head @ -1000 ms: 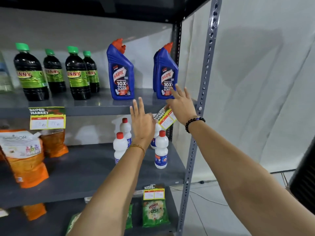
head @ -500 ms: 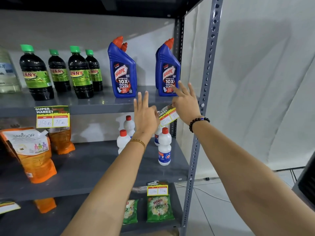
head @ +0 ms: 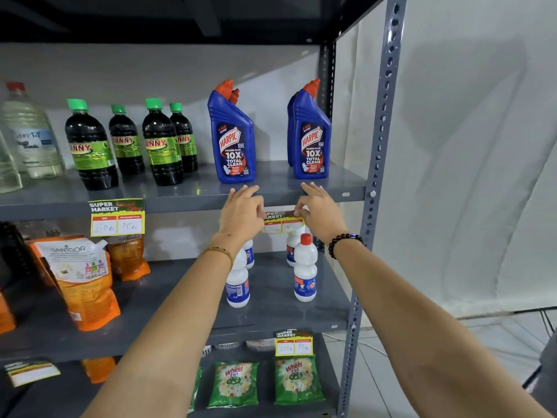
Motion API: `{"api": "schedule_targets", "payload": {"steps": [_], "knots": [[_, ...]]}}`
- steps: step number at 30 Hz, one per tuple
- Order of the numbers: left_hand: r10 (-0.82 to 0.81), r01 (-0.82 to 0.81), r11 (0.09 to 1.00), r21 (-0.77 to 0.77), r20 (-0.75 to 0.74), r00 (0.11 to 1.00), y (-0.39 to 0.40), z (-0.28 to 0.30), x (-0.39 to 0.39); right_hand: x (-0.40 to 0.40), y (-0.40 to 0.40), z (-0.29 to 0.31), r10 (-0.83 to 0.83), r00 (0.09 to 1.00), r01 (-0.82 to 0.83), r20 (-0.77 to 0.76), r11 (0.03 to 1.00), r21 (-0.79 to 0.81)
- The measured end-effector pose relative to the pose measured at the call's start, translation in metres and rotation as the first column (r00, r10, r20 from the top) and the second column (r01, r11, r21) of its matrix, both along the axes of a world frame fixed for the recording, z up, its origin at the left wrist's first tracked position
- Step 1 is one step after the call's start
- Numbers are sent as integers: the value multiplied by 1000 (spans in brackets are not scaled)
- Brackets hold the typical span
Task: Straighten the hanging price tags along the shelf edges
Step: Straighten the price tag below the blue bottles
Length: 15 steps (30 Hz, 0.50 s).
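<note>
A yellow-and-red price tag hangs level from the front edge of the upper grey shelf, under the two blue Harpic bottles. My left hand pinches its left end and my right hand pinches its right end, so both ends are partly hidden by fingers. A second tag hangs straight on the same edge further left. A third tag hangs on the shelf edge below, and a fourth tag at the bottom left sits tilted.
Blue Harpic bottles and dark green-capped bottles stand on the upper shelf. White bottles and orange pouches fill the middle shelf. Green Wheel packets lie on the lowest. A perforated grey upright bounds the right side.
The tag between my hands has turned from slanted to level against the shelf edge. Both hands moved up and closed in on its ends.
</note>
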<state>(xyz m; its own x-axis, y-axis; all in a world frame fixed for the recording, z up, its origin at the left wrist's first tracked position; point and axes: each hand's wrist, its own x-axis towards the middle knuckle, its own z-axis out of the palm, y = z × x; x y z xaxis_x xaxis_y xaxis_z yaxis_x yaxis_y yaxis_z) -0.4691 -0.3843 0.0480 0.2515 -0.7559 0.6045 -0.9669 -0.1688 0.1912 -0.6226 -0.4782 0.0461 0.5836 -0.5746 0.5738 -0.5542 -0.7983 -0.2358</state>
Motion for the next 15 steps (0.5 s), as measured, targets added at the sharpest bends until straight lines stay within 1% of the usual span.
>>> {"api": "schedule_targets", "payload": {"steps": [4,7,10,15], "knots": [[15,-14,995,-94,16,1000,1,8,-2,0,2,5,-16,996,19,91,999,-32],[33,-32,996,-87,17,999,-3,17,-3,-1,1,14,-8,985,11,173,1000,-15],[47,-46,997,-68,9,999,-5,24,-2,1,-3,19,-38,984,37,176,999,13],[73,-70,994,-80,33,997,-9,26,-3,4,-8,22,-59,986,57,158,998,20]]}}
